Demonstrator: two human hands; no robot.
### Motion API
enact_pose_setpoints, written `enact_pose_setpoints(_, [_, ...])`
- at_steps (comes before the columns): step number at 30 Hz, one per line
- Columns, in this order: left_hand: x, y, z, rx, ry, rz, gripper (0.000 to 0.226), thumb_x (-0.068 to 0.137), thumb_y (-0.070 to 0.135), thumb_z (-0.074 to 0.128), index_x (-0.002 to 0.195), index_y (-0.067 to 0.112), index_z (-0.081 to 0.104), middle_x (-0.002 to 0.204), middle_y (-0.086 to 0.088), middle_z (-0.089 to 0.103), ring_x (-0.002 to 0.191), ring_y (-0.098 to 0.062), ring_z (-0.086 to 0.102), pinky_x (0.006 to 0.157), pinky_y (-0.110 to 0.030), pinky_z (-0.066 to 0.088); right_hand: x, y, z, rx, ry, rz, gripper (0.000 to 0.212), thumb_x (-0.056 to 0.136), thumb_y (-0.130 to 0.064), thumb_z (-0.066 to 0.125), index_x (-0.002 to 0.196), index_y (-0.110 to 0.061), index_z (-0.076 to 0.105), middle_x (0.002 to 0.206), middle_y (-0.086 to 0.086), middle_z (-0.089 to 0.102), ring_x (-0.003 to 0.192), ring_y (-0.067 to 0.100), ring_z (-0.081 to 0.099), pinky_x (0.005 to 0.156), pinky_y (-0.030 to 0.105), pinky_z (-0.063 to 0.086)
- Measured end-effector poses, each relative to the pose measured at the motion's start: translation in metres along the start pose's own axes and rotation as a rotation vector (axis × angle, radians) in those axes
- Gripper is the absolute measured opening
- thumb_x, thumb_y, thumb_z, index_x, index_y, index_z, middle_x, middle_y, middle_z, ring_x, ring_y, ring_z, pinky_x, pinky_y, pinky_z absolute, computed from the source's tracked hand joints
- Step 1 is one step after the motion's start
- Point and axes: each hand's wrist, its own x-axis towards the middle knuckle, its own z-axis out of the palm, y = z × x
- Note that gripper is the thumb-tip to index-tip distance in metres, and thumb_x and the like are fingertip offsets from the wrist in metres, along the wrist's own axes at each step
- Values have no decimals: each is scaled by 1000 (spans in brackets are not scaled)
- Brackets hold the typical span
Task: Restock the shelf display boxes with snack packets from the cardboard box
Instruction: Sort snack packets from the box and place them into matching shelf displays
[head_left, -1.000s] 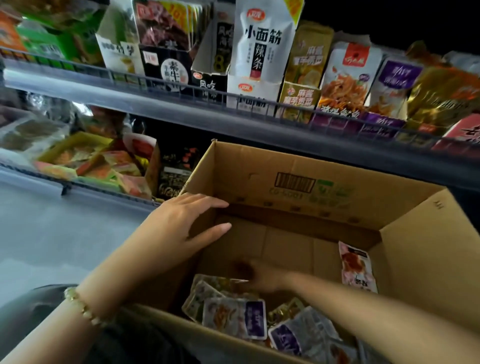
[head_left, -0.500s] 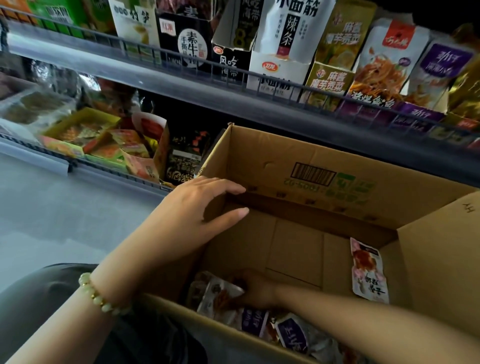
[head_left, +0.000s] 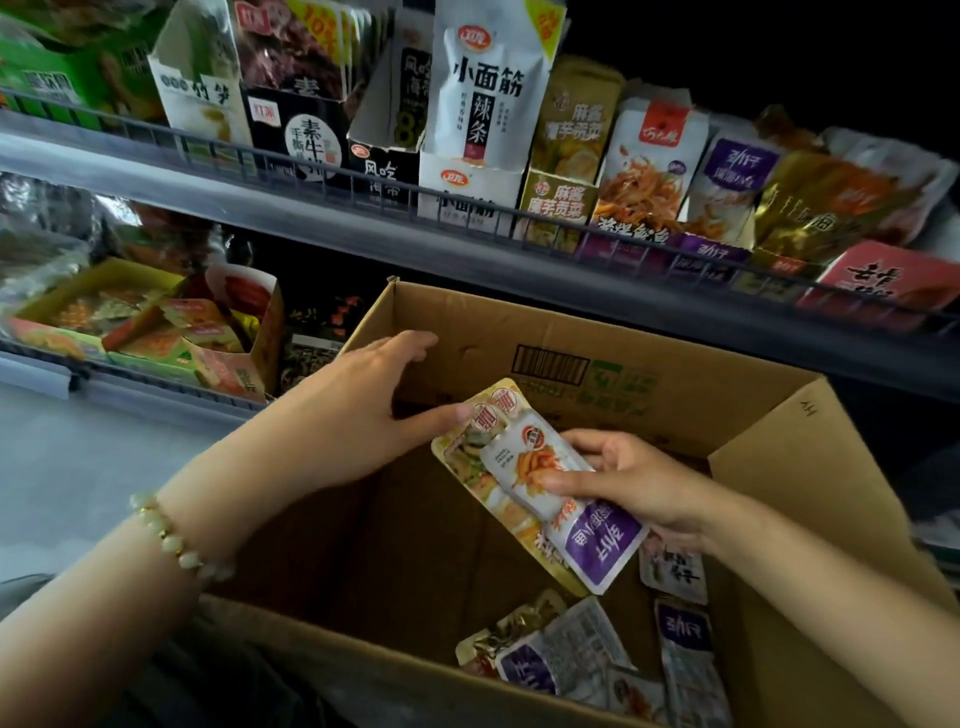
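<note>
Two-tier shelving (head_left: 322, 208) behind cardboard box (head_left: 649, 395); grey floor (head_left: 78, 467) left.

1. The cardboard box (head_left: 649, 374) sits before the shelf (head_left: 311, 210), below its display boxes (head_left: 467, 195).
2. My left hand (head_left: 353, 410) rests on its left rim.
3. My right hand (head_left: 628, 483) holds two packets (head_left: 540, 483) above its middle.
4. Loose packets (head_left: 597, 660) lie in its near right corner.

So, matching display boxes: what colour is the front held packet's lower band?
Purple, on the packet, head view.
</note>
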Motion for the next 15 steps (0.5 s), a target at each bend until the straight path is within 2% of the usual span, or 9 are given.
enact_pose_setpoints(2, [16, 22, 5, -121, -86, -43, 89, 72, 68, 54, 146, 27, 29, 140, 9, 49, 117, -9, 53, 91, -22, 44, -12, -5, -5, -8, 13, -51, 54, 70, -22, 74, 121, -17, 57, 103, 12, 73, 84, 24, 73, 68, 30, 59])
enact_pose_setpoints(3, [25, 30, 9, -238, -136, -74, 80, 75, 61, 62, 141, 23, 39, 129, 7, 58, 104, -7, 60, 81, -18, 49, -15, -6, -7, -9, 26, -77, 53, 69, -22, 73, 120, -16, 58, 102, 11, 74, 84, 23, 73, 68, 30, 59])
enact_pose_setpoints(5, [39, 42, 16, -475, -234, -126, 51, 78, 44, 72, 118, 14, 61, 99, 6, 72, 81, -7, 70, 65, -17, 54, -20, -8, -11, -16, 66, -122, 51, 69, -23, 74, 117, -16, 59, 101, 10, 74, 84, 24, 73, 71, 32, 60])
enact_pose_setpoints(6, [44, 46, 19, -544, -267, -133, 38, 79, 38, 74, 106, 13, 66, 88, 4, 75, 75, -7, 72, 62, -17, 56, -22, -9, -14, -23, 91, -140, 51, 69, -25, 74, 117, -17, 59, 102, 9, 74, 86, 25, 73, 73, 34, 59])
enact_pose_setpoints(8, [50, 50, 26, -624, -280, -137, 26, 79, 31, 75, 96, 12, 68, 83, 2, 76, 75, -9, 73, 64, -17, 57, -26, -10, -20, -28, 139, -172, 50, 68, -28, 74, 115, -19, 59, 101, 8, 74, 87, 25, 73, 72, 32, 59])
enact_pose_setpoints(11, [56, 55, 38, -777, -134, -153, 23, 82, 30, 73, 97, 13, 69, 85, 1, 77, 77, -11, 73, 68, -23, 59, -28, -9, -30, 64, 297, -230, 49, 67, -36, 71, 112, -19, 62, 94, 4, 75, 82, 18, 73, 68, 26, 59])
enact_pose_setpoints(13, [58, 60, 46, -922, 65, -173, 21, 85, 30, 69, 100, 15, 69, 86, 2, 77, 78, -12, 73, 75, -29, 60, -28, -6, -35, 305, 408, -280, 47, 67, -33, 70, 111, -17, 64, 93, 3, 76, 80, 13, 72, 67, 23, 58])
enact_pose_setpoints(15, [58, 63, 56, -1055, 183, -210, 22, 88, 31, 65, 105, 17, 67, 89, 1, 76, 81, -13, 73, 78, -34, 59, -28, -4, -37, 481, 434, -313, 49, 68, -32, 70, 114, -17, 62, 98, 3, 75, 87, 13, 72, 66, 23, 58])
